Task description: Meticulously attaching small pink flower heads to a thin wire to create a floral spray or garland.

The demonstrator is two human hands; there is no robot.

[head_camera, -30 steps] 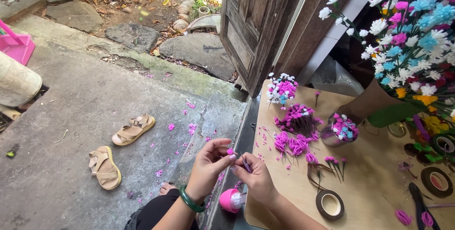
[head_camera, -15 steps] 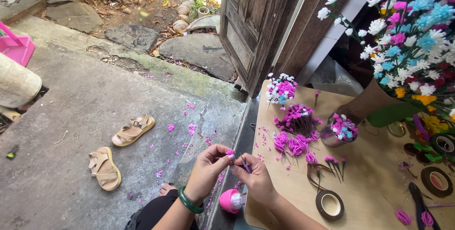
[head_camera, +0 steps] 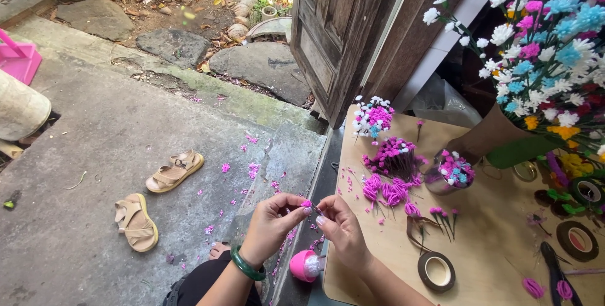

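My left hand (head_camera: 272, 225) and my right hand (head_camera: 343, 227) meet at their fingertips over the edge of a low wooden board (head_camera: 498, 243). Together they pinch a tiny pink paper flower (head_camera: 307, 204) on a thin stem. A green bangle (head_camera: 246, 265) circles my left wrist. Below the hands lies a pink glue bottle (head_camera: 304, 265) on its side. A pile of finished pink flowers (head_camera: 387, 189) lies on the board just right of my right hand.
A roll of brown tape (head_camera: 436, 271) sits on the board by my right forearm, more tape rolls (head_camera: 576, 240) at the far right. A large bouquet of coloured paper flowers (head_camera: 548, 41) stands at the right. Two sandals (head_camera: 154, 199) lie on the concrete. A wooden door (head_camera: 343, 35) stands ahead.
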